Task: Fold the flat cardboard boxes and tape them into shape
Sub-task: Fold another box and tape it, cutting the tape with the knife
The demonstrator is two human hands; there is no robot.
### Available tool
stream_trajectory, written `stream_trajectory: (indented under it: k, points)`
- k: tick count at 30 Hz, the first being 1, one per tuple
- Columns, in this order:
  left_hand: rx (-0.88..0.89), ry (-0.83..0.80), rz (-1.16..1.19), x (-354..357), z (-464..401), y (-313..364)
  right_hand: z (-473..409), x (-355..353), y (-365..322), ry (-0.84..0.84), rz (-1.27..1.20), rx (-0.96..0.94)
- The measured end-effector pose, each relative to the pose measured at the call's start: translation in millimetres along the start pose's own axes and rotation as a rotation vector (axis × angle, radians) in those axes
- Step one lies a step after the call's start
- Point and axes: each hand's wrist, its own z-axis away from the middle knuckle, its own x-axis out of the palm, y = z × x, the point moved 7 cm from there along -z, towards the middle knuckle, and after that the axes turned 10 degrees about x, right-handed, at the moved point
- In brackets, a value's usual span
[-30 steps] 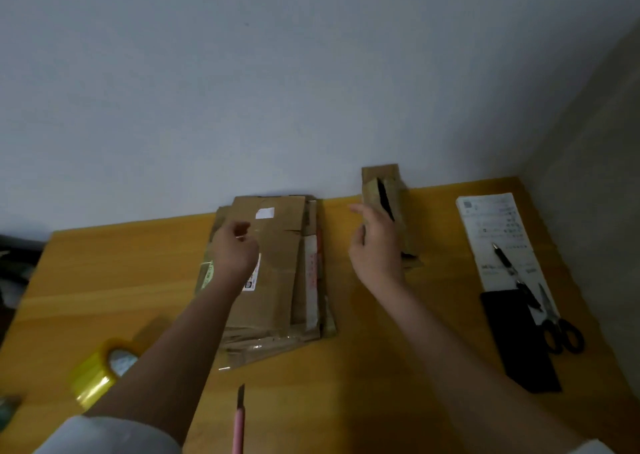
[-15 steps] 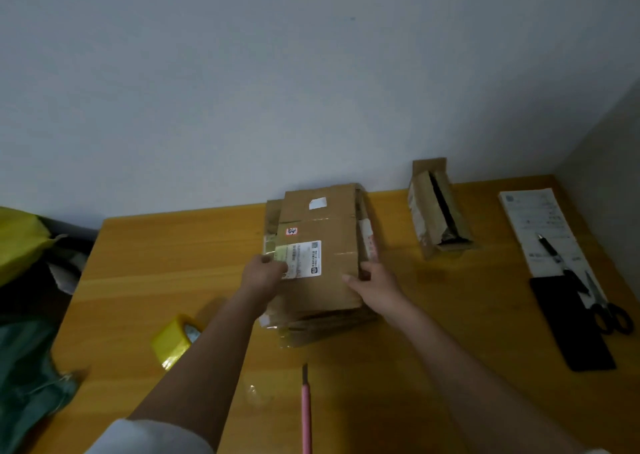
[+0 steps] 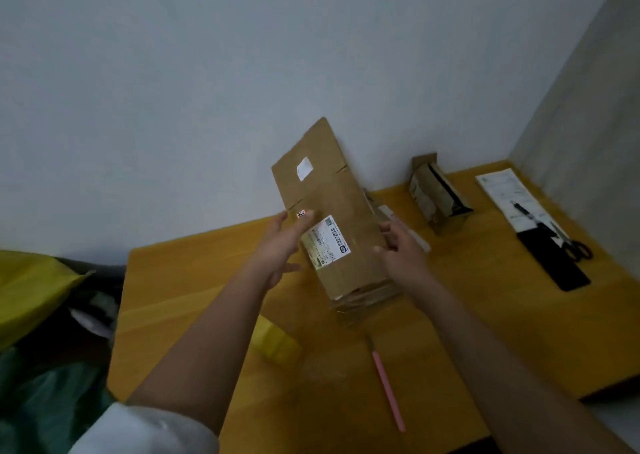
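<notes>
Yellow-orange wood makes up the table (image 3: pixel 194 301), set against a plain grey wall. Nearest, a pink utility knife (image 3: pixel 387 386) lies on it, blade end toward the stack, and a roll of yellow tape (image 3: pixel 277 344) sits partly hidden behind the left forearm. Further in, the left hand (image 3: pixel 281 245) holds the left edge of the top flat cardboard box (image 3: pixel 329 207), its fingers lying against the face near the shipping label (image 3: pixel 325 244), while the right hand (image 3: pixel 398 249) holds the right edge with its fingers curled there; how firm that grip is I cannot quite tell. The box is tilted up off the stack of flattened boxes (image 3: pixel 363 296), its near end low over the stack and its far end raised toward the wall. Its long axis runs away from the person, leaning slightly left, printed face upward. Beyond, right of the stack, an already shaped small box (image 3: pixel 438 193) stands near the wall, with scissors (image 3: pixel 575 245), a pen (image 3: pixel 526 211) and a paper sheet (image 3: pixel 502 190) farther right.

Risk, as I judge it: holding the box only by its edges could let the limp sheet bow or slip, and dragging its low end might shove the stack toward the knife
</notes>
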Motion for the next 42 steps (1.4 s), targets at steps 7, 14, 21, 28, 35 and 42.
stream_trajectory:
  k: [7, 14, 21, 28, 35, 42]
  points:
    - [-0.01, -0.168, 0.189, 44.7, 31.5, 17.2, 48.8, 16.0, -5.6, -0.254, 0.055, 0.042]
    - [0.038, -0.134, 0.234, 42.7, 42.4, 15.6, 59.4, 22.6, 0.9, -0.337, 0.19, 0.045]
    - [0.075, -0.247, 0.169, 48.8, 55.6, 15.1, 62.4, 29.2, -8.0, -0.301, 0.13, -0.085]
    - [0.139, -0.286, 0.069, 43.9, 64.9, 11.8, 76.9, 27.2, -11.3, -0.293, 0.082, -0.125]
    - [0.191, -0.401, 0.082, 37.7, 83.0, 18.1, 108.9, 26.9, -25.1, -0.167, 0.09, -0.159]
    - [0.255, -0.518, -0.085, 0.8, 112.0, 7.8, 150.1, 68.6, -3.8, -0.012, -0.132, -0.065]
